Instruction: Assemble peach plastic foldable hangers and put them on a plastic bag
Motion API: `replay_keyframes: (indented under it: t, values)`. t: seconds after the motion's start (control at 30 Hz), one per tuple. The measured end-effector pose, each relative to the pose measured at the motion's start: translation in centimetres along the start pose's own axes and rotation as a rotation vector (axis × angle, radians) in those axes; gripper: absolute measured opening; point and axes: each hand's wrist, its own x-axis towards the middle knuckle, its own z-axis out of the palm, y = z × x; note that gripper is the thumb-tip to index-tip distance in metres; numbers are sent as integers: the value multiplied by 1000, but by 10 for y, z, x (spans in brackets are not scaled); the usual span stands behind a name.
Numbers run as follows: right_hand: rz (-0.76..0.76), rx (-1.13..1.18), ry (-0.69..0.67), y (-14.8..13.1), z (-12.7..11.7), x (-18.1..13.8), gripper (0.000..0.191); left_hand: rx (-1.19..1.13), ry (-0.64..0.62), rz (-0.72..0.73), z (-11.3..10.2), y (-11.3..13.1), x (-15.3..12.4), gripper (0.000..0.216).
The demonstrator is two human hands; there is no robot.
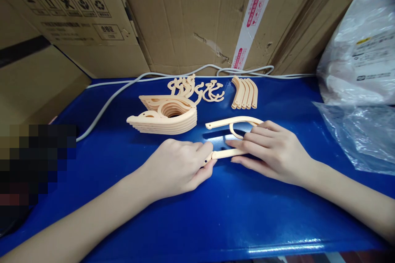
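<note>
From my remote seat on the head camera, I see both hands working at the middle of the blue table (216, 218). The left hand (179, 168) is curled almost closed, thumb and forefinger pinching the left end of a peach plastic piece (226, 154). That piece lies flat on the table between the two hands (a straight bar with a curved arm arching above it). The right hand (274, 152) has its fingers stretched nearly straight. They lie over the right part of the piece, and the bar runs between forefinger and thumb, so it has a light hold rather than a tight fist. Just behind the left hand sits a stack of matching peach parts (166, 116). Further back lie a tangle of small hooks (197, 88) and, to their right, a neat row of curved strips (245, 93). A white cable (123, 89) runs along the far edge of the table. Cardboard boxes (185, 16) stand behind it, and clear plastic bags (361, 53) are piled at the right. A blurred dark block covers the left edge.
</note>
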Motion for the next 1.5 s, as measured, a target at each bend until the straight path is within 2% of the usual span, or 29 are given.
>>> replay_keyframes:
  t: [0.27, 0.57, 0.7, 0.9, 1.23, 1.37, 1.5]
  values:
    - [95, 7, 96, 15, -13, 0, 19, 28, -26, -2, 1, -3, -1, 24]
    - [107, 61, -47, 32, -8, -4, 21, -3, -14, -9, 2, -3, -2, 24]
    - [120, 46, -86, 35, -6, -4, 21, -47, -41, 37, 1, -3, -2, 24]
    - [109, 3, -125, 42, -10, -7, 25, -81, -115, 120, -1, -3, 0, 6]
    - [149, 52, -228, 49, -10, -12, 30, -140, -171, 155, 1, 0, 3, 15]
    - [148, 64, -239, 49, -10, -11, 31, -124, -153, 163, 6, -1, 2, 20]
    - [146, 68, -247, 48, -10, -10, 31, -115, -73, 190, 8, -5, 1, 24]
